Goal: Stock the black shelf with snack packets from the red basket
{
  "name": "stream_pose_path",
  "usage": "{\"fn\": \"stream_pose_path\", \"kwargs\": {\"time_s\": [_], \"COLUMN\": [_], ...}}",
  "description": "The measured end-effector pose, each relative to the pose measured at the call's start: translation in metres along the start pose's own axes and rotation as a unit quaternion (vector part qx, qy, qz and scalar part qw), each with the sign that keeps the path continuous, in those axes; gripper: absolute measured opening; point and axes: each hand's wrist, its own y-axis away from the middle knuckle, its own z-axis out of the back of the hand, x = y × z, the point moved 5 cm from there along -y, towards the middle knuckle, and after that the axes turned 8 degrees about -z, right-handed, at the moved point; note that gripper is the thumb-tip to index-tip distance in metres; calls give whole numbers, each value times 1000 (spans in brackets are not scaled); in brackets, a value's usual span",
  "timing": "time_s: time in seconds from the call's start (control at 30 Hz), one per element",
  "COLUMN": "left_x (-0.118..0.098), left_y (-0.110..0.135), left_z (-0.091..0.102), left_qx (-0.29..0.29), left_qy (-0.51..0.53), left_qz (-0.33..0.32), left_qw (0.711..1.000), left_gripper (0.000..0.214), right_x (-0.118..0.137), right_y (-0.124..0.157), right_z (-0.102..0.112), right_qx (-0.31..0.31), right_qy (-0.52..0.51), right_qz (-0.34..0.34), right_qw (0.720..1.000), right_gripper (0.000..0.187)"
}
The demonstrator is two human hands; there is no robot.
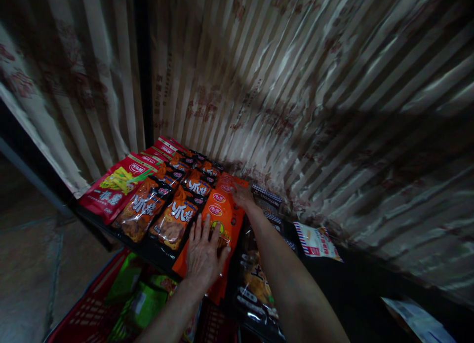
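My left hand lies flat with fingers spread on the front part of an orange snack bag. At the back end of the orange bags, my right hand has its fingers bent on the bag's upper edge; its fingertips are partly hidden. To the left are rows of black-and-orange snack bags, overlapping towards the back. Dark snack bags with a checkered edge lie to the right, partly covered by my right forearm.
Red snack bags fill the left end of the black shelf. A small white packet lies farther right, another packet nearer. Below stands a red basket with green packets. Striped, crinkled sheeting hangs behind.
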Motion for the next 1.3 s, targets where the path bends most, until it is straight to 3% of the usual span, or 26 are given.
{"fn": "stream_pose_path", "kwargs": {"time_s": [0.33,1.3], "left_x": [2,6], "left_y": [-2,-5], "left_z": [-2,2], "left_qx": [44,28], "left_qy": [19,33], "left_qz": [23,17], "left_qw": [999,999], "left_gripper": [64,63], "right_x": [2,2], "right_y": [0,-6], "right_z": [-4,-5], "right_qx": [19,17], "right_qy": [8,-17], "right_qz": [-12,-21], "right_qw": [1000,999], "right_gripper": [45,20]}}
